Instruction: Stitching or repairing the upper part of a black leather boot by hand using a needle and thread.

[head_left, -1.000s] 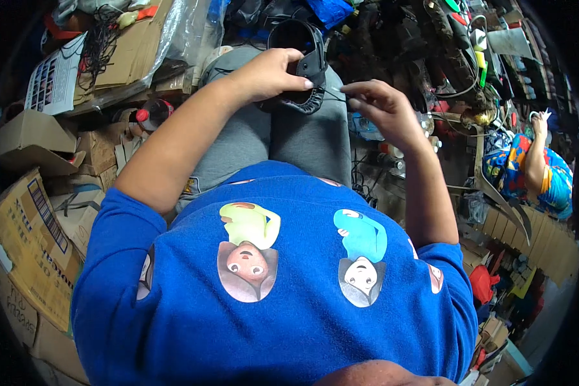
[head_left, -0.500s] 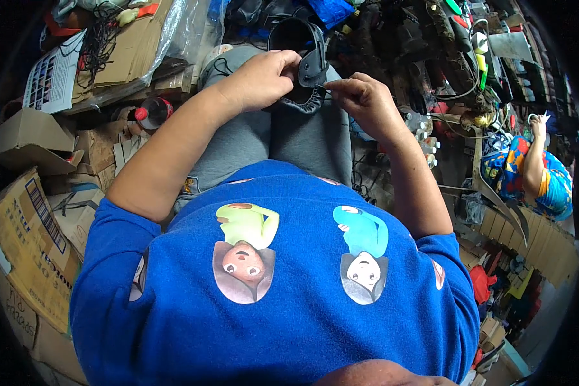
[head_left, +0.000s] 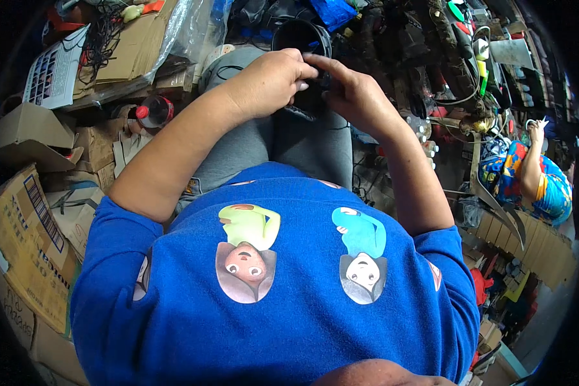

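A black round hollow part (head_left: 300,35), like a small speaker housing, rests over my knees in grey trousers. My left hand (head_left: 270,80) grips its near side with curled fingers. My right hand (head_left: 350,93) meets it from the right, index finger stretched across to the black part and pinching at it. Whatever is between the fingertips is too small to make out. A dark flat piece (head_left: 299,112) lies on my lap just below the hands.
Cardboard boxes (head_left: 29,225) pile up at the left, with a red-capped bottle (head_left: 151,110) beside my left forearm. A printed white card (head_left: 51,71) lies at the upper left. Tangled cables and dark parts (head_left: 431,45) fill the upper right. Another person in a colourful shirt (head_left: 534,177) sits at the right.
Both hands have moved up and closer together on the black part. My right hand, held apart to the right a second ago, now touches my left hand's fingertips.
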`<action>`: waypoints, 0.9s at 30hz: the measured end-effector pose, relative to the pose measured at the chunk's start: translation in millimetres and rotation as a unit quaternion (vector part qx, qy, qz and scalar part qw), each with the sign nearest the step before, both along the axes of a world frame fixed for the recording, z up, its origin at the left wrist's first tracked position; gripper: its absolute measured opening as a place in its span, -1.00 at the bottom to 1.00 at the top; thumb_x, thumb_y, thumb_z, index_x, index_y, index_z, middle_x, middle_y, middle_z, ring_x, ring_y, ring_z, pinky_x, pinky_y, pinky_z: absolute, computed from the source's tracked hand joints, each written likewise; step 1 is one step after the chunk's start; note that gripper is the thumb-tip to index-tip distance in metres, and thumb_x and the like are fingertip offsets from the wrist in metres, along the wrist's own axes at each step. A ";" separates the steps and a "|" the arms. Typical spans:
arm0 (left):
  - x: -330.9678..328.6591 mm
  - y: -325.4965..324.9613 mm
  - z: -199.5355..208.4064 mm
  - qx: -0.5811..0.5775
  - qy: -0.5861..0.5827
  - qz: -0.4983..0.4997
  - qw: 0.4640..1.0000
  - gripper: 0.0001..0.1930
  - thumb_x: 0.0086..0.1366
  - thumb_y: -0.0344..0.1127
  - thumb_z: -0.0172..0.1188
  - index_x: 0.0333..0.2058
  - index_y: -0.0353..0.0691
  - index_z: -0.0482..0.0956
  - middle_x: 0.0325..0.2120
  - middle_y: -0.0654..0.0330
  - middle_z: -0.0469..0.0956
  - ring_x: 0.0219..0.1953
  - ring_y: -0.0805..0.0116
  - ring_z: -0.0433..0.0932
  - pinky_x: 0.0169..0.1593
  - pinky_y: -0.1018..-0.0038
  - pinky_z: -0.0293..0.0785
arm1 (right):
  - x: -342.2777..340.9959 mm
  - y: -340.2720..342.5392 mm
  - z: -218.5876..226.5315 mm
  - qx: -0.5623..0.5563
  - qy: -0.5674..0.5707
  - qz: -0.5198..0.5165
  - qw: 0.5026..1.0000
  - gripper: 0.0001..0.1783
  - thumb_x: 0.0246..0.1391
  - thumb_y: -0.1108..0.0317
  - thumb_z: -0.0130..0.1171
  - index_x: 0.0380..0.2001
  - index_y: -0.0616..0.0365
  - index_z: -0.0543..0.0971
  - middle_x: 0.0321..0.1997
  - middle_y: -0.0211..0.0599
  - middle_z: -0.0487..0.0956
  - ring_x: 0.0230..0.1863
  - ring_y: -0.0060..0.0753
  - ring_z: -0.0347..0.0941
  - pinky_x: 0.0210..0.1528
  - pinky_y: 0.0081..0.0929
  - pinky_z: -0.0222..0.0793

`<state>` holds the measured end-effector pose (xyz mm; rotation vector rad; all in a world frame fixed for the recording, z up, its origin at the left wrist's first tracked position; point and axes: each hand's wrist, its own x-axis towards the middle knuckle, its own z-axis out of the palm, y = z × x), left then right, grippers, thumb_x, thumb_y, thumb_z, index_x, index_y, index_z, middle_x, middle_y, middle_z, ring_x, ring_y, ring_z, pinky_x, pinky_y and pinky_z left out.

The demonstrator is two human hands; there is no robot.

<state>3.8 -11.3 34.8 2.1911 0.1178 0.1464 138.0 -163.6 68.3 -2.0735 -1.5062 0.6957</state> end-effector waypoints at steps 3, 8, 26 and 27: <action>-4.3 9.3 5.0 -0.005 -0.003 0.011 1.000 -0.75 0.07 -0.57 0.18 -0.24 -0.23 0.63 -0.40 0.18 0.46 -0.36 0.36 0.52 -0.23 0.50 0.46 | 6.2 -5.1 -7.2 0.017 -0.004 0.006 1.000 -0.37 -0.16 0.55 0.16 0.07 -0.11 0.40 -0.51 -0.15 0.51 -0.46 -0.15 0.50 -0.35 -0.29 0.38; 1.7 19.3 -21.0 -0.008 -0.058 0.041 0.997 -0.80 0.03 -0.48 0.25 -0.31 -0.15 0.66 -0.40 0.23 0.52 -0.34 0.35 0.53 -0.23 0.51 0.45 | 19.8 -18.4 -18.6 0.006 0.085 -0.078 0.993 -0.53 -0.09 0.57 0.23 -0.05 -0.02 0.44 -0.57 -0.51 0.33 -0.49 -0.70 0.25 -0.39 -0.62 0.27; 16.5 16.1 -33.8 0.004 -0.039 0.035 0.999 -0.83 0.08 -0.40 0.25 -0.31 -0.05 0.69 -0.50 0.25 0.41 -0.36 0.37 0.41 -0.23 0.52 0.35 | 26.1 -26.0 -24.4 0.023 0.128 -0.093 0.987 -0.49 -0.10 0.64 0.18 -0.04 -0.02 0.46 -0.50 -0.56 0.33 -0.45 -0.72 0.28 -0.34 -0.68 0.28; 16.1 16.8 -31.7 -0.002 -0.039 0.031 0.999 -0.83 0.08 -0.41 0.25 -0.32 -0.06 0.69 -0.50 0.25 0.41 -0.36 0.38 0.41 -0.23 0.52 0.35 | 25.7 -25.7 -23.8 0.021 0.129 -0.094 0.987 -0.49 -0.10 0.64 0.18 -0.03 -0.03 0.46 -0.50 -0.56 0.32 -0.45 -0.72 0.28 -0.33 -0.68 0.28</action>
